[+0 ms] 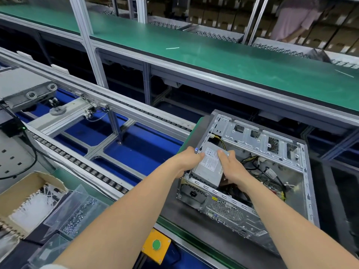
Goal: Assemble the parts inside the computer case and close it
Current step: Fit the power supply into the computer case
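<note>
An open grey computer case [308,191] lies on its side on a dark pallet at the right, its side panel off. Inside its near left corner sits a grey power supply [208,167] with a white label on top. My left hand [187,159] grips the supply's left edge at the case wall. My right hand [231,167] holds its right side, fingers on top and palm down in the case. Yellow and black cables [250,159] and a green motherboard [272,188] lie in the case to the right of the supply.
A cardboard box of white cable ties [29,202] and clear bins of screws [81,214] stand at the lower left. A yellow box with a green button [156,245] is at the bench edge. A roller conveyor [87,167] runs left; a green shelf [213,55] spans behind. A person [295,20] stands far back.
</note>
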### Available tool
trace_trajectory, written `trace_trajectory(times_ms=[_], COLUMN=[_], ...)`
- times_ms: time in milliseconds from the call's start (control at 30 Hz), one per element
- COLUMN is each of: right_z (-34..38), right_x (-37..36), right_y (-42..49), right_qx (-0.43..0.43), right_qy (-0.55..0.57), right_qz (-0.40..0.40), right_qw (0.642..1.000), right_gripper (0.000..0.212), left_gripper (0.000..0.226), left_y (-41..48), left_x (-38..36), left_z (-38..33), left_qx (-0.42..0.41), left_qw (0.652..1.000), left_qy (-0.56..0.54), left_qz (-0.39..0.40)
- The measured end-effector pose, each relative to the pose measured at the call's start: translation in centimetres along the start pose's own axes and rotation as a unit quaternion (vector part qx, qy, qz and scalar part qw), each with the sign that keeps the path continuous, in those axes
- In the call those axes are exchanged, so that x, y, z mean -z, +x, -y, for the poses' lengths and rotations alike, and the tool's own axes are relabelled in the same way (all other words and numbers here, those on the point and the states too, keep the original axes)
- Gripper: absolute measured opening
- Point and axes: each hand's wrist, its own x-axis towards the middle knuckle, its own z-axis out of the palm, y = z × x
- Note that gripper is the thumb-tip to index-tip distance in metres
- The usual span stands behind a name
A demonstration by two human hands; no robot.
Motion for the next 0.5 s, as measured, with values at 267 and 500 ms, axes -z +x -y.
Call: trace_trajectory(times_ms=[267,500], right_z=[0.9,1.1], right_x=[0.3,0.4], right_y=[-0.5,-0.3], right_qx=[-0.007,-0.025], right_qy=[-0.024,-0.022], right_qz=[-0.005,-0.011], right_qw=[1.000,0.999], right_gripper=[0.075,0.081], left_gripper=[0.066,0.069], left_y=[-0.5,-0.7], left_x=[-0.4,-0.6], left_z=[0.1,0.3], left_qx=[-0.025,-0.020], left_qw=[0.999,0.999], left_qy=[0.028,-0.020], left_qz=[-0.017,-0.023])
